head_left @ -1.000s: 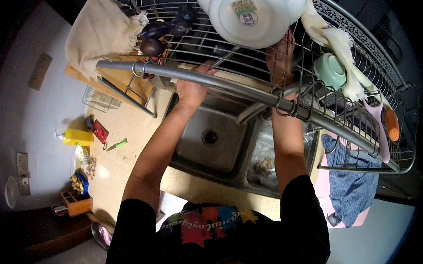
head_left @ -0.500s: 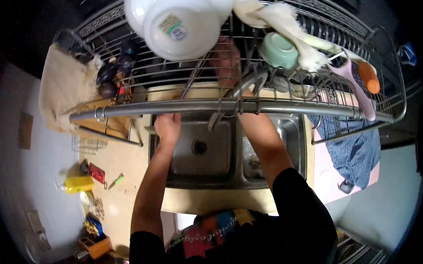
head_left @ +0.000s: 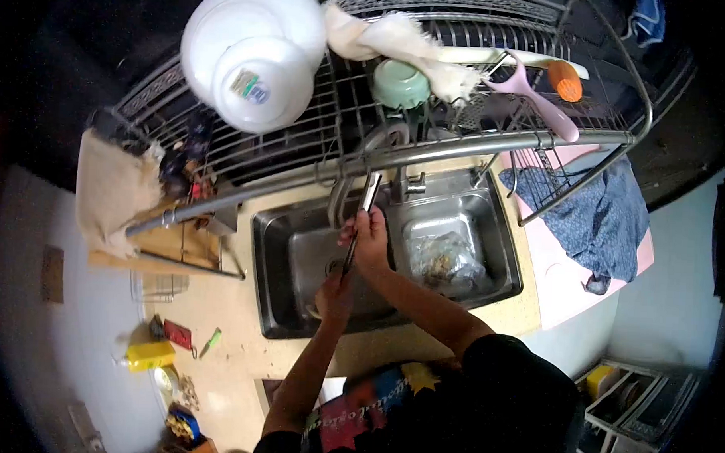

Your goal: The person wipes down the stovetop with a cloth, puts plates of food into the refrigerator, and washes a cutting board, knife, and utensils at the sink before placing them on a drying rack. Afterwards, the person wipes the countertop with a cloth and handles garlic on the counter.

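Over the left sink basin (head_left: 277,263), both my hands are on a long thin dark-and-silver utensil (head_left: 370,192) whose exact kind I cannot make out. My right hand (head_left: 370,239) is closed around its middle, below the shiny upper end. Lower down and closer to my body, my left hand (head_left: 334,296) is closed at its other end, and the fingers hide that part. A crumpled clear plastic bag (head_left: 445,261) with brownish scraps lies in the right basin, beside my right forearm.
A wire dish rack (head_left: 429,154) spans above the sink, holding white bowls (head_left: 264,83), a green bowl (head_left: 401,84) and a pink peeler (head_left: 535,97). A blue cloth (head_left: 591,210) lies at right. On the left counter are a yellow bottle (head_left: 150,356) and a green knife (head_left: 211,343).
My hands have come back from under and behind the rack to over the left basin, now together on the thin utensil. The view has shifted, uncovering the plastic bag.
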Demonstrator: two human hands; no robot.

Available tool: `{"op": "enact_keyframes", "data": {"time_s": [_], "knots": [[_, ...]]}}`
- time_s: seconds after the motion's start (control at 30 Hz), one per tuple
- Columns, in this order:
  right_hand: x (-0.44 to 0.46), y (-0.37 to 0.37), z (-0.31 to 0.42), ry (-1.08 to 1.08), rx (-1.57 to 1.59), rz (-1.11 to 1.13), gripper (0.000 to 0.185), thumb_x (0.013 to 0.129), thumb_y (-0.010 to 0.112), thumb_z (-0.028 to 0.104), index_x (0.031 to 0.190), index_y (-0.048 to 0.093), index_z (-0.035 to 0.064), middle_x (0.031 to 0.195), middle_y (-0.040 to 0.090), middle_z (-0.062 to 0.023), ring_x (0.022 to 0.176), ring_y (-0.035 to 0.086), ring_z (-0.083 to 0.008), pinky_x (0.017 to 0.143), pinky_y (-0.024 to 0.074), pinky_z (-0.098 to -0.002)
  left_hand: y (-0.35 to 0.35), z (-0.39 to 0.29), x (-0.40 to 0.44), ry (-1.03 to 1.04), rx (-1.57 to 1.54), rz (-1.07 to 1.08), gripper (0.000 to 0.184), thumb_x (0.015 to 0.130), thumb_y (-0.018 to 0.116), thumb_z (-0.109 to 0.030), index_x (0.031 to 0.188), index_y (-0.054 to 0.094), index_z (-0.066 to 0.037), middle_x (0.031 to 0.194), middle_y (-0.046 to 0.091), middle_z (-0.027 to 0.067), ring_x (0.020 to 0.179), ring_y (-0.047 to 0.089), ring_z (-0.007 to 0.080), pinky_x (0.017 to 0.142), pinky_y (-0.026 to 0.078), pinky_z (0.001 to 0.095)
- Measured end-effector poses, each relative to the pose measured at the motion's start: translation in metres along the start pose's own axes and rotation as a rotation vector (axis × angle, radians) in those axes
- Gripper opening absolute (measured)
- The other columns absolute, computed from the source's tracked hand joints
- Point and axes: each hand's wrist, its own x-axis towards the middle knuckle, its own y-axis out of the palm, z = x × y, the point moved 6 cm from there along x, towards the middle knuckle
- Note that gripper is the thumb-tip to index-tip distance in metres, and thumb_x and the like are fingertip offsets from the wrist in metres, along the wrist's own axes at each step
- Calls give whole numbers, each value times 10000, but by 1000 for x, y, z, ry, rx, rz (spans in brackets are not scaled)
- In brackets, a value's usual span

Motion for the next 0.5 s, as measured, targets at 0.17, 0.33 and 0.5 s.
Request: {"op": "enact_keyframes", "data": {"time_s": [0.17, 0.33, 0.5], "knots": [[-23, 7, 25, 55, 15, 79, 182, 952, 476, 290, 892, 430, 125, 698, 488, -5, 513, 424, -96, 427, 335, -227, -2, -38, -16, -103, 370, 206, 455, 850, 613, -306, 1226, 506, -73, 897, 645, 162, 785, 620, 349, 721, 486, 399], [-6, 20, 27, 126, -116, 178, 176, 946, 491, 309, 899, 461, 142, 710, 493, 8, 498, 405, -83, 413, 305, -204, -49, -44, -37, 288, 325, -63, 552, 805, 656, -341, 1232, 488, -35, 1023, 607, 186, 895, 593, 351, 798, 466, 410], [30, 33, 15, -7, -369, 262, 98, 954, 423, 153, 998, 511, 155, 693, 508, -9, 480, 416, -85, 381, 283, -210, -123, 54, -66, -105, 718, 32, 770, 764, 664, -425, 1351, 347, -40, 1292, 447, 223, 1212, 417, 355, 1002, 268, 551]]}}
